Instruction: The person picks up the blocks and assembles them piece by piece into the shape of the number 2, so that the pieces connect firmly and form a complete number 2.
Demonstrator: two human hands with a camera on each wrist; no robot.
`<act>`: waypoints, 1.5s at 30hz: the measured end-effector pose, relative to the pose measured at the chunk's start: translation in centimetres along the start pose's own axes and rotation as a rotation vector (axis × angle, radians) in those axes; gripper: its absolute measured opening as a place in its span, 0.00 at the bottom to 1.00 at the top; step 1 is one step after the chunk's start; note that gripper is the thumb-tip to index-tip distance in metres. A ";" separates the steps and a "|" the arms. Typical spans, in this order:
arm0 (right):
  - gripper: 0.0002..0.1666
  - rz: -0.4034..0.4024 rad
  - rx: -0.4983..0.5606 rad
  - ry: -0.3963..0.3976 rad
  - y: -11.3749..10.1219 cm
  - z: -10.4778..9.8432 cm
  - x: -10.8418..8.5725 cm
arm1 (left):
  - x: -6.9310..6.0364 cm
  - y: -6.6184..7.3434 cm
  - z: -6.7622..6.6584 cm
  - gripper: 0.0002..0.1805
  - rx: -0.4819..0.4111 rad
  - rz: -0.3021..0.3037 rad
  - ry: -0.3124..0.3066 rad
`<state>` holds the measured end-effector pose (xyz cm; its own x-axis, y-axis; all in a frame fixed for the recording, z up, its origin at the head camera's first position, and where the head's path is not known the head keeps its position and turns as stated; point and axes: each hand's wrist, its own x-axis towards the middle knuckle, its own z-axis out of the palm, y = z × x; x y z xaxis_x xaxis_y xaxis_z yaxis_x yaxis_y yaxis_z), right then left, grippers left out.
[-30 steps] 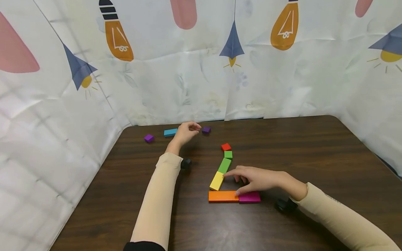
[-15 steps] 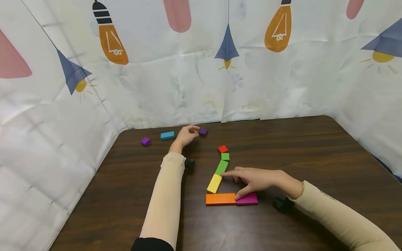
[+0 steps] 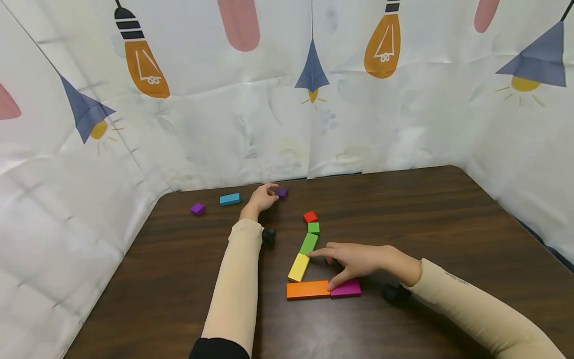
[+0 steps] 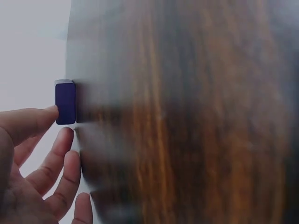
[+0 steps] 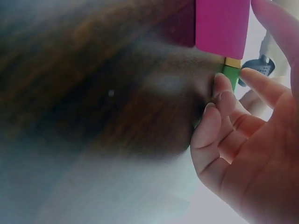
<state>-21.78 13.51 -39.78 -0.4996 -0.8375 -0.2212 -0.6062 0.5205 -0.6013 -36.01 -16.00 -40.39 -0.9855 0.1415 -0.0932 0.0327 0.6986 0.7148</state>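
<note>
My left hand (image 3: 262,198) is at a small dark purple block (image 3: 281,192) near the table's far edge. In the left wrist view, the thumb tip meets the side of the purple block (image 4: 66,103), and the other visible fingers spread below it. My right hand (image 3: 358,259) rests over a row of blocks. Its index fingertip touches where the yellow block (image 3: 298,268) meets the long green block (image 3: 308,244). The thumb lies at the joint between the orange block (image 3: 308,290) and the magenta block (image 3: 346,288); the remaining fingers curl beneath the palm.
A small green block (image 3: 313,228) and a red block (image 3: 310,217) extend the row away from me. At the far left lie a blue block (image 3: 230,199) and another purple block (image 3: 198,209). A patterned white cloth (image 3: 251,124) hangs behind the brown table (image 3: 403,209).
My left hand has moved right, away from the blue block and up to the dark purple block. The right hand stays on the row. The whole view has shifted slightly as the head turned.
</note>
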 end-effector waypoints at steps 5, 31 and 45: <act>0.49 -0.009 0.009 -0.006 0.1 0.2 0.3 | 0.5 -0.5 -0.1 0.24 0.044 -0.005 -0.004; 0.47 0.033 0.022 -0.013 -0.1 -0.2 0.2 | 0.8 1.1 -0.1 0.24 0.153 -0.048 -0.016; 0.48 -0.049 0.030 -0.005 2.8 0.8 1.1 | 0.3 1.0 -0.7 0.22 0.067 -0.011 0.002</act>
<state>-23.56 13.93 -42.33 -0.4669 -0.8625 -0.1950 -0.6106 0.4740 -0.6345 -36.35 -15.77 -39.20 -0.9862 0.1322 -0.0997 0.0327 0.7456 0.6655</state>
